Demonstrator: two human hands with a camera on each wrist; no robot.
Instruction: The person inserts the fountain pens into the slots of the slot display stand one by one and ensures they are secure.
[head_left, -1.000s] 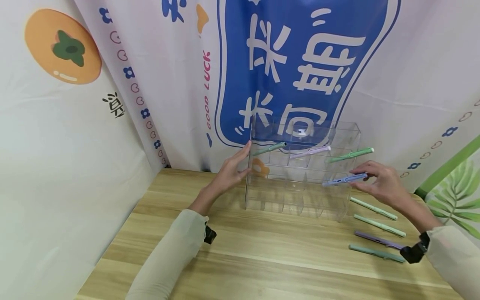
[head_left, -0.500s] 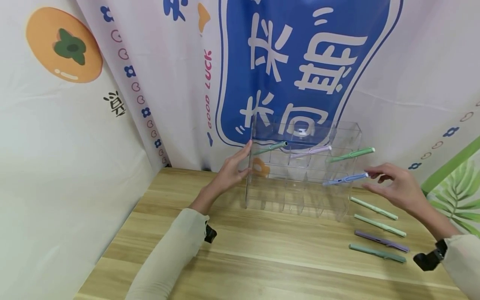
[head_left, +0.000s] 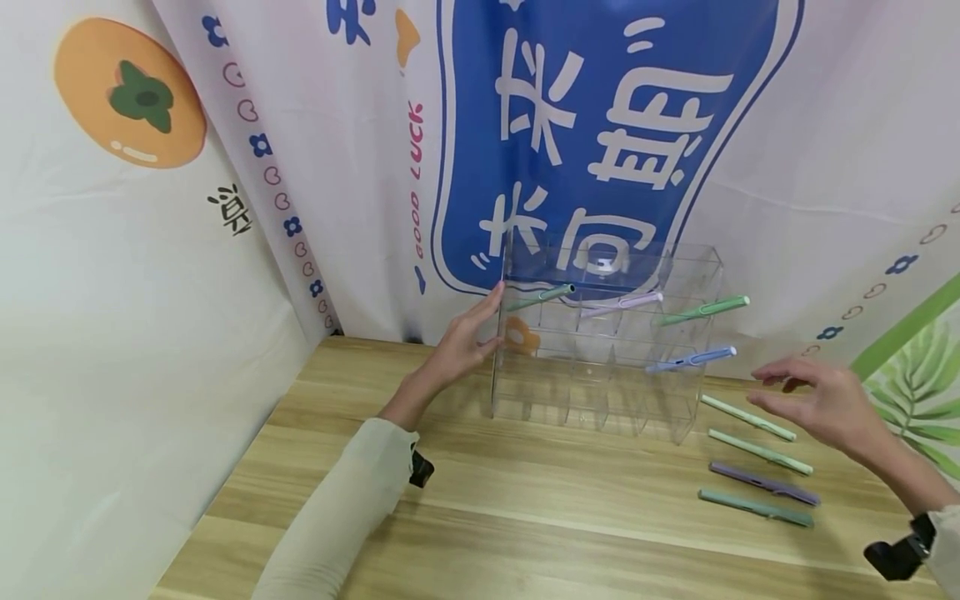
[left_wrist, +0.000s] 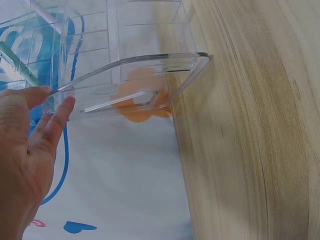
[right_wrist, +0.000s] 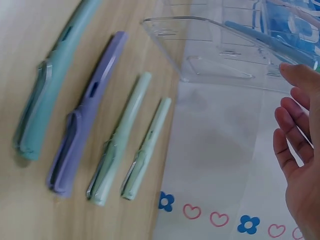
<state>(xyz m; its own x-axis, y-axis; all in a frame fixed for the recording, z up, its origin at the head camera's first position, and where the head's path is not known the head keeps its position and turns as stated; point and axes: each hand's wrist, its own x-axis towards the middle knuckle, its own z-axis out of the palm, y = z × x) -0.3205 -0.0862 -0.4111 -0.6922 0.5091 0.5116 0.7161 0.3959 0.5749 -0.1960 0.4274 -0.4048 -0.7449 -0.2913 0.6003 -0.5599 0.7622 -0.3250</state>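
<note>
The blue pen (head_left: 692,360) seems indistinct inside the clear rack (head_left: 496,379).

I'm in a cloth-draped nook, home or studio I can't tell: wood-grain counter (head_left: 525,517) below my hands (head_left: 467,343), GOOD LUCK curtain (head_left: 585,142) beyond, persimmon-print cloth (head_left: 127,275) to their left.

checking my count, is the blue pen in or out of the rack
Partly in: the blue pen slants into the rack, its near end jutting out the front.

Pale wood-grain table (head_left: 510,517); white printed cloth (head_left: 817,142) behind, blue panel (head_left: 588,92); orange fruit print (head_left: 129,93), left.
</note>
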